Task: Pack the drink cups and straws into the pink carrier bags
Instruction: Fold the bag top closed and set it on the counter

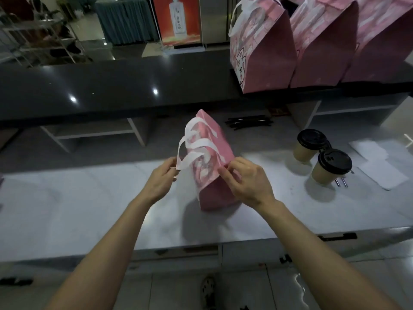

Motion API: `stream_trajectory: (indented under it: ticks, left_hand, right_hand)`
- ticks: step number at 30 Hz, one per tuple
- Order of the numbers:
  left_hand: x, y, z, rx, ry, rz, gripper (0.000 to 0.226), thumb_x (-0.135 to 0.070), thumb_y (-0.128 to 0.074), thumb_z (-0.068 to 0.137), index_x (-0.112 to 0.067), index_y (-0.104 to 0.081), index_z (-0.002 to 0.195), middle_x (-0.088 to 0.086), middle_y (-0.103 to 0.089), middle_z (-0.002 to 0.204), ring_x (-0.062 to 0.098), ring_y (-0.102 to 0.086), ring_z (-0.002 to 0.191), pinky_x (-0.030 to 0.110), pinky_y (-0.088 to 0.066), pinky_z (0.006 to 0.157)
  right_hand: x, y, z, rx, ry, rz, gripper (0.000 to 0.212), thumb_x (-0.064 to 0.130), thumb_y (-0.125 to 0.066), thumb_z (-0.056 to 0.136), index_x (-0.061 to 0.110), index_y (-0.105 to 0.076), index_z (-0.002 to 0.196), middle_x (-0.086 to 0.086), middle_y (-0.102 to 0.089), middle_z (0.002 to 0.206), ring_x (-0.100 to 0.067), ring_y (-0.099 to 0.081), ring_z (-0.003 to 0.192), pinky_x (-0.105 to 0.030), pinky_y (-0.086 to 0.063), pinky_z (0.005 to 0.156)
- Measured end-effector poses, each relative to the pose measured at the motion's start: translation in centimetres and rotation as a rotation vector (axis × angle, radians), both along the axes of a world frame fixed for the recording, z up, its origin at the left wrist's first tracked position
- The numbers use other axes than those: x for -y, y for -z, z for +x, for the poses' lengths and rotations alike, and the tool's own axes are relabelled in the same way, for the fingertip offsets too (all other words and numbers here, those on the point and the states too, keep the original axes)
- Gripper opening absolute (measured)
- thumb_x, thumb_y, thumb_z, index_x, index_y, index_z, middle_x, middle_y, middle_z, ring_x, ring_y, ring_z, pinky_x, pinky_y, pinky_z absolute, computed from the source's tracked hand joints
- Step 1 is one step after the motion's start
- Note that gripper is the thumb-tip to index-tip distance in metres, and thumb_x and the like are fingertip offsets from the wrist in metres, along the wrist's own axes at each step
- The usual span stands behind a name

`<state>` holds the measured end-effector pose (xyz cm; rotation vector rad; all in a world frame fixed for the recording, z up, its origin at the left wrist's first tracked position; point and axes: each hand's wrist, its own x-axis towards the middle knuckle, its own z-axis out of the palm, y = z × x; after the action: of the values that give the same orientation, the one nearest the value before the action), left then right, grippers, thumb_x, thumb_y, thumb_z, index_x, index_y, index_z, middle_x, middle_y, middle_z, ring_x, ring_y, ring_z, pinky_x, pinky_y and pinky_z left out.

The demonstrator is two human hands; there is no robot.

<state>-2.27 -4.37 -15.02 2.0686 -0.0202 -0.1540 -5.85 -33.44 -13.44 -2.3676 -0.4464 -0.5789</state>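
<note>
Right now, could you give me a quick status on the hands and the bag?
Left hand and right hand pinching pink bag top corners. Two cups unpacked, right. Nothing blocking.

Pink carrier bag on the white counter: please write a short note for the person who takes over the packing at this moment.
Left hand: pinches the left top edge of the pink paper carrier bag with white handles.
Right hand: fingers pinch the bag's right top edge.
The bag stands on the white counter, top apparently closed; contents not visible.
Two tan paper cups with black lids stand unpacked to the right; black straws lie behind the bag.
Done, it seems: three pink bags stand on the dark upper ledge.
Left: pack the two cups and straws.
</note>
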Motion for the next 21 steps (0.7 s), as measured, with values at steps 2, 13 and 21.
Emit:
stream_trajectory:
  ticks: [2, 13, 21]
  left_hand:
    - [0.2, 1.1, -2.3, -0.075, 0.057, -0.041, 0.067, -0.034, -0.058, 0.082, -0.052, -0.053, 0.146, -0.009, -0.06, 0.154, 0.016, -0.058, 0.143, 0.035, -0.056, 0.101]
    - [5.5, 4.8, -3.8, -0.046, 0.141, 0.045, 0.15, -0.043, -0.101, 0.061, -0.063, 0.004, 0.166, -0.056, -0.044, 0.144, -0.009, -0.058, 0.128, 0.02, -0.057, 0.097]
    - [0.2, 2.3, -6.9, 0.062, 0.189, 0.06, 0.125, -0.045, -0.088, 0.075, -0.069, -0.004, 0.164, -0.048, -0.063, 0.125, -0.012, -0.066, 0.117, 0.014, -0.06, 0.076]
  right_hand:
    - [1.6, 1.4, -0.6, -0.106, -0.034, 0.098, 0.056, 0.079, -0.053, 0.098, 0.026, -0.067, 0.109, 0.01, -0.062, 0.115, -0.009, -0.062, 0.098, -0.032, -0.055, 0.084]
    - [3.0, 5.9, 1.4, -0.7, -0.082, 0.034, 0.138, 0.047, -0.085, 0.065, 0.039, 0.002, 0.172, -0.006, -0.053, 0.159, -0.034, -0.059, 0.135, -0.036, -0.05, 0.097]
    - [-0.2, 3.3, -3.1, -0.589, -0.082, 0.022, 0.126, 0.065, -0.085, 0.073, 0.047, -0.007, 0.17, 0.005, -0.059, 0.151, -0.018, -0.067, 0.116, -0.043, -0.06, 0.097]
